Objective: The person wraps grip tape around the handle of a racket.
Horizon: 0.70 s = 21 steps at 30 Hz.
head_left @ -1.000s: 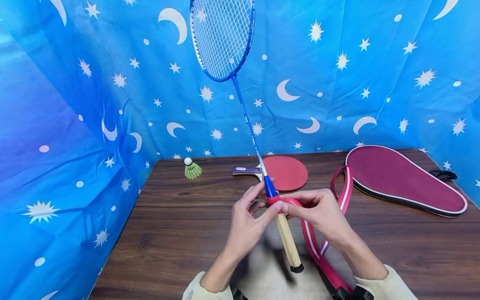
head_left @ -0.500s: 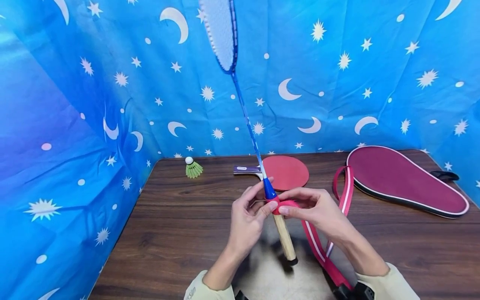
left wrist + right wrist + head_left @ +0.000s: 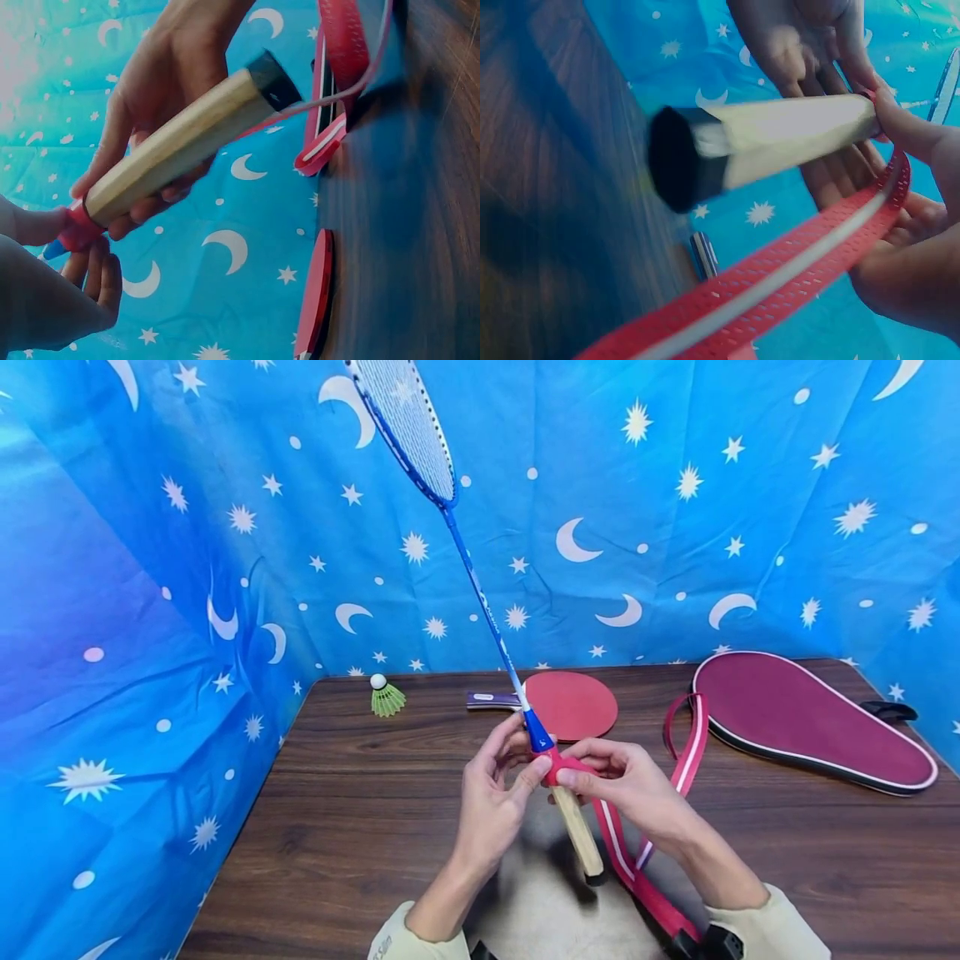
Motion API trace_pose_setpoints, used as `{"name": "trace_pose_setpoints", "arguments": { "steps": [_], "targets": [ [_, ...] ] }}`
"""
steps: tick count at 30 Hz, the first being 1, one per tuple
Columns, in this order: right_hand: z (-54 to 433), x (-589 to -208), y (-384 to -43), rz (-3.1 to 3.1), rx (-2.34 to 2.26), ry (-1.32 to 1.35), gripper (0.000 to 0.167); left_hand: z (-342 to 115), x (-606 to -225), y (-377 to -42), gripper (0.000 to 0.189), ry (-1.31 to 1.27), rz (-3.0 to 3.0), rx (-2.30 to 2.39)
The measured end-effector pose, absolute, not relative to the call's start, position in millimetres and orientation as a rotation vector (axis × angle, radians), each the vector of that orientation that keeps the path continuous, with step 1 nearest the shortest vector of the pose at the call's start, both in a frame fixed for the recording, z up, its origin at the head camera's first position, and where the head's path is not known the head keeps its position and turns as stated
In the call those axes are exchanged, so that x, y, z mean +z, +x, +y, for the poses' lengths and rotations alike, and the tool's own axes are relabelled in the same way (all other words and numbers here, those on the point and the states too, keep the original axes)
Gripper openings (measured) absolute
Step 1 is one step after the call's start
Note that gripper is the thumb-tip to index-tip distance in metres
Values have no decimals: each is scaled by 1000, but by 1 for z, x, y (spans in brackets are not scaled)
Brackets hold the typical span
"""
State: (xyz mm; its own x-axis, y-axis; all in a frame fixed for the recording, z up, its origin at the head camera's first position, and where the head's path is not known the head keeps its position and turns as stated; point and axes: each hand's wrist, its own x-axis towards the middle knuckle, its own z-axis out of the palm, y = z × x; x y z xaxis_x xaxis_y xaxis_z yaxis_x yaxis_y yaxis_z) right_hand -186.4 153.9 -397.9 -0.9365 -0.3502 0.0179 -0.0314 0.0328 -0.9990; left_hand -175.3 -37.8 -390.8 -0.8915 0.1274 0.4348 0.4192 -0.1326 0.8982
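Note:
A blue badminton racket [image 3: 483, 602] leans up and left in front of me, its bare wooden handle [image 3: 576, 835] pointing down toward me. Red overgrip tape [image 3: 553, 766] goes round the top of the handle, just under the blue cone. My left hand [image 3: 491, 806] holds the racket there, thumb pressed on the wrapped tape. Beside it, my right hand [image 3: 637, 789] pinches the tape between thumb and fingers. In the right wrist view the loose perforated tape [image 3: 780, 277] with its pale centre stripe runs down from that hand. The handle's black end cap [image 3: 274, 81] shows in the left wrist view.
A green shuttlecock [image 3: 387, 697] stands at the table's back left. Behind the racket lies a red table tennis bat [image 3: 573, 706], and a maroon bat case [image 3: 810, 718] is at the back right. A star-patterned blue cloth [image 3: 480, 577] hangs behind the table [image 3: 360, 810].
The racket has turned about its shaft, and its head has swung left. The tape has come further round the handle top as both hands keep hold; the right hand shifted slightly.

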Motion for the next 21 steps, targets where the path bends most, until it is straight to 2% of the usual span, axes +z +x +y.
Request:
{"name": "trace_pose_setpoints", "arguments": {
  "steps": [5,11,16,21],
  "targets": [
    [152,-396,-184,2189,-2052,-456,22,-33,-392,-175,36,-621,-1883,-2198],
    [147,-393,-180,2281,-2099,-505,20,-29,-395,-174,41,-590,-1843,-2267],
    [138,-394,-176,2374,-2155,-563,19,-27,-395,-172,35,-538,-1859,-2235],
    [131,-398,-174,2338,-2224,-572,18,-23,-399,-171,32,-597,-1793,-2263]
  ]
}}
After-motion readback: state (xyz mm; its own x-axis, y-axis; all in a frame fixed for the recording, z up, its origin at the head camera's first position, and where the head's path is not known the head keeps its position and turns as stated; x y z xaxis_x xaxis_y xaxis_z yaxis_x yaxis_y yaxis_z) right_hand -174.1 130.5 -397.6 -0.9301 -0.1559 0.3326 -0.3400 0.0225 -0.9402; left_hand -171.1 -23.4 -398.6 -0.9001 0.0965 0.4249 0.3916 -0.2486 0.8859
